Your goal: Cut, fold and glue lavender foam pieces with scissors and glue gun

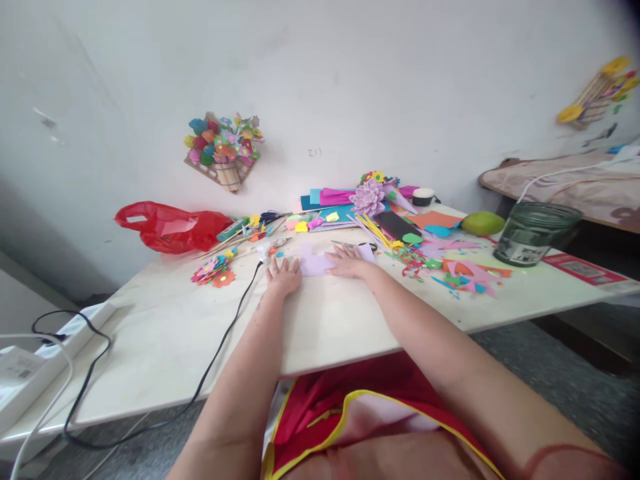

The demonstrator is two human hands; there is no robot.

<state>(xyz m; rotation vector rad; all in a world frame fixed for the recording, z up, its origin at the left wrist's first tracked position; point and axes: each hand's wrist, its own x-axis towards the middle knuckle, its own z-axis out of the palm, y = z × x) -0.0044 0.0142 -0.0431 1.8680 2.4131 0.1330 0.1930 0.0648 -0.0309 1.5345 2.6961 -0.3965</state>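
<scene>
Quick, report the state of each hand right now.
Left hand: open, palm down, fingers spread, at the left edge of the lilac sheet.
Right hand: open, palm down, fingers spread on the sheet.

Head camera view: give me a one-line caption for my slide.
Right hand on a purple sheet, left hand at its edge, craft flowers and scraps on the table.

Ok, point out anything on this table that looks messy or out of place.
Coloured scraps lie strewn across the table, right of the right hand, looking messy. The green, fruit-like object beside the jar also seems odd so near those cuttings.
</scene>
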